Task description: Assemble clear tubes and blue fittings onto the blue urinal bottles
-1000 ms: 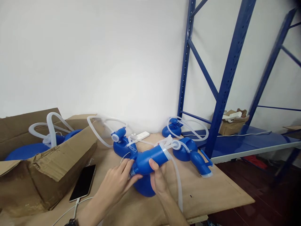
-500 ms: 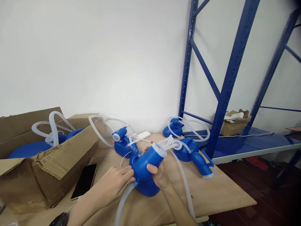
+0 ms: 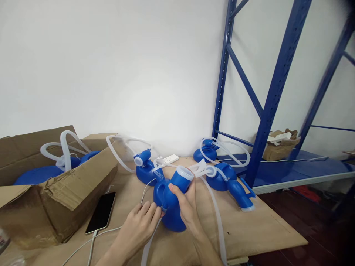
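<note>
My right hand is wrapped round the neck of a blue plastic bottle with a wide white-rimmed mouth, which stands on the brown table. My left hand pinches the end of a clear soft tube at a fitting low on the bottle's left side. The tube runs down toward the table's near edge. A second clear tube hangs past my right forearm.
Three more blue bottles with looped tubes lie behind. A torn cardboard box at left holds others. A phone on a cable and a white power strip lie on the table. Blue shelving stands at right.
The bottle's neck has swung from lying sideways to pointing up. My left hand slid down from the neck to the tube fitting, and the tube now trails toward me.
</note>
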Action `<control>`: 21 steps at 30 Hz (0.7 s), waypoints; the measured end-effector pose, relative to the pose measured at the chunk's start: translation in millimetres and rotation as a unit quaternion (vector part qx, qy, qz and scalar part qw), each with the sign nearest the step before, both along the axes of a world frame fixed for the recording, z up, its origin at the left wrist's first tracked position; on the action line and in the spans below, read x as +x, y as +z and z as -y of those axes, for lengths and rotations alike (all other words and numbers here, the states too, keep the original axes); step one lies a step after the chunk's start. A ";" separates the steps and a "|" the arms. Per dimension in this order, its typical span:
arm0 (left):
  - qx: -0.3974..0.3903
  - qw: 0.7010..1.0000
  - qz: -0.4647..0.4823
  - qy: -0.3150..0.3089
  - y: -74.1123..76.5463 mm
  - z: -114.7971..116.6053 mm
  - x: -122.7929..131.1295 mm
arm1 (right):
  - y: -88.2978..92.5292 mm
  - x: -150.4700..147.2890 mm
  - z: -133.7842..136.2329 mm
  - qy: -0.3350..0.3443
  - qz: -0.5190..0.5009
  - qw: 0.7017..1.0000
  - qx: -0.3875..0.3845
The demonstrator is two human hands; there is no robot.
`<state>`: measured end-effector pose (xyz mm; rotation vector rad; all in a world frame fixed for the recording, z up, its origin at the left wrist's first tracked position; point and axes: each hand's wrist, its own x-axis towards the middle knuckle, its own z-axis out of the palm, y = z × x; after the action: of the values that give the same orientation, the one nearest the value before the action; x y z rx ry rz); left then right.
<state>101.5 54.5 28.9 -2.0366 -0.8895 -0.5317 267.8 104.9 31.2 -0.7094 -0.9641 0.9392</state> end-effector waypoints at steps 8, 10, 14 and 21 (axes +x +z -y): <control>-0.318 0.933 0.123 -0.112 0.6 -5.6 -24.1 | 20.7 4.4 3.8 0.129 0.010 0.992 0.015; -0.412 0.881 0.211 -0.099 6.5 1.3 -23.3 | 23.0 2.6 1.5 0.152 -0.017 0.988 -0.004; -0.491 0.746 0.450 -0.026 21.0 15.3 -9.7 | 20.9 -3.0 -1.1 0.141 -0.016 0.990 -0.005; -0.590 0.590 0.549 -0.044 11.7 18.9 14.8 | 12.3 -10.4 -1.3 0.142 -0.035 0.989 0.000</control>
<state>116.3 35.7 40.5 -2.8013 -2.3688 -1.7069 257.4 106.2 43.5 -0.5441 -1.0188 1.2050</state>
